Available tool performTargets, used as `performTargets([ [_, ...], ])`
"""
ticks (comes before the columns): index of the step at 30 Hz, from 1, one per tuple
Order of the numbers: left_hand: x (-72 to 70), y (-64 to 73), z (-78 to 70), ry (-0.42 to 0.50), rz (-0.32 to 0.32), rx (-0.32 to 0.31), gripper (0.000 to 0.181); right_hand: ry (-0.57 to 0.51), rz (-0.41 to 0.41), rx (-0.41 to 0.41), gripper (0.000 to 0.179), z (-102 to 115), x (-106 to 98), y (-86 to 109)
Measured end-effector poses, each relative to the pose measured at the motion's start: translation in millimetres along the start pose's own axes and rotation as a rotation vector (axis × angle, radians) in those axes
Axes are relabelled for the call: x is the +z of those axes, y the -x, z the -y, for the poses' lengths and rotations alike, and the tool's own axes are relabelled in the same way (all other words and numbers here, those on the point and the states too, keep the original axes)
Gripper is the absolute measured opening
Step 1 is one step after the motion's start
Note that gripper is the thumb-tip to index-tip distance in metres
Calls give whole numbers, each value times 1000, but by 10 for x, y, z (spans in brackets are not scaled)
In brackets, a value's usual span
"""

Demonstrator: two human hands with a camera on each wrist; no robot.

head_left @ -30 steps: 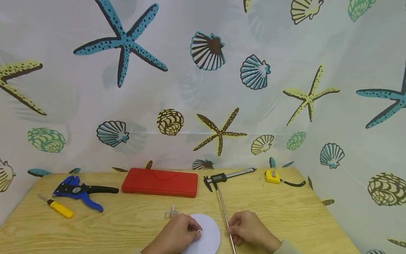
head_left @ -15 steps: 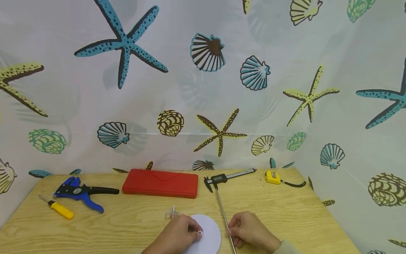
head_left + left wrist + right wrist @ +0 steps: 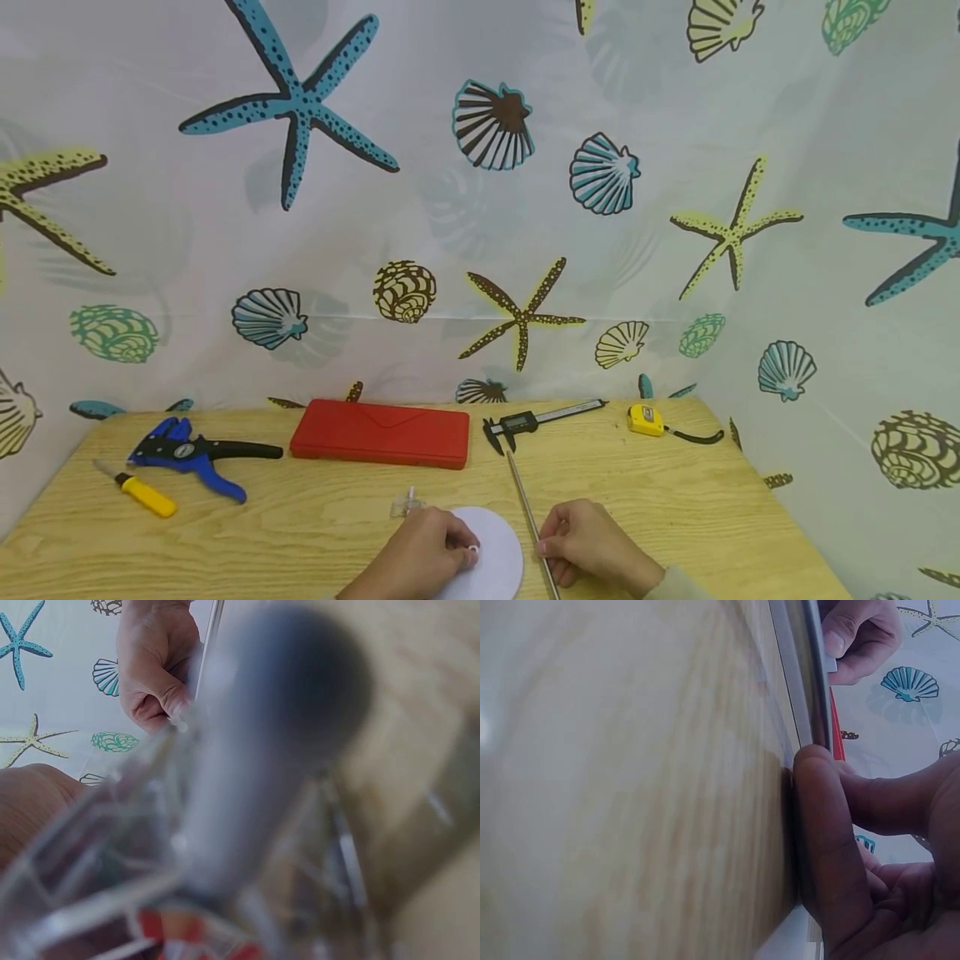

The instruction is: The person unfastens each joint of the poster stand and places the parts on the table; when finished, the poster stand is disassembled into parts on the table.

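Note:
My left hand (image 3: 423, 550) pinches a small white piece (image 3: 473, 548) over a flat white disc (image 3: 498, 554), which the hand partly covers. Beside the disc, on its right, a thin metal rod (image 3: 523, 498) lies lengthwise on the table, and my right hand (image 3: 588, 542) pinches it between thumb and fingers. Close up in the right wrist view the rod (image 3: 817, 682) runs past those fingertips. A clear plastic piece (image 3: 407, 504) with a small upright pin stands just beyond the left hand. Blurred grey and transparent shapes fill much of the left wrist view.
A red case (image 3: 378, 433), a digital caliper (image 3: 517, 423) and a yellow tape measure (image 3: 645, 419) lie along the table's back. Farther left are a blue and black wire stripper (image 3: 183, 450) and a yellow-handled knife (image 3: 148, 497). A patterned curtain (image 3: 420, 200) rises behind.
The rod's far end has shifted slightly left and toward me, and now sits a little short of the caliper's jaws. Both hands have stayed almost in place.

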State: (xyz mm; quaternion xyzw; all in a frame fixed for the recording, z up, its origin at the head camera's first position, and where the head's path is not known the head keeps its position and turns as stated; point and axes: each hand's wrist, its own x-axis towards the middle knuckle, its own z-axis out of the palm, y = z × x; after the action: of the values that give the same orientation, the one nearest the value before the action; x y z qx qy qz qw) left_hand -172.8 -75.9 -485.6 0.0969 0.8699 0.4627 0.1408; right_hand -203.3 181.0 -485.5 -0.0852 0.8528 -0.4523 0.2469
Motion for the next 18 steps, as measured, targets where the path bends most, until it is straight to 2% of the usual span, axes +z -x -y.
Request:
performTargets([
  [4, -3, -3, -4, 1, 2, -10, 5, 3, 6, -1, 10, -2, 5, -6],
  [18, -3, 6, 1, -6, -3, 12, 5, -11, 16, -6, 8, -27, 24, -16],
])
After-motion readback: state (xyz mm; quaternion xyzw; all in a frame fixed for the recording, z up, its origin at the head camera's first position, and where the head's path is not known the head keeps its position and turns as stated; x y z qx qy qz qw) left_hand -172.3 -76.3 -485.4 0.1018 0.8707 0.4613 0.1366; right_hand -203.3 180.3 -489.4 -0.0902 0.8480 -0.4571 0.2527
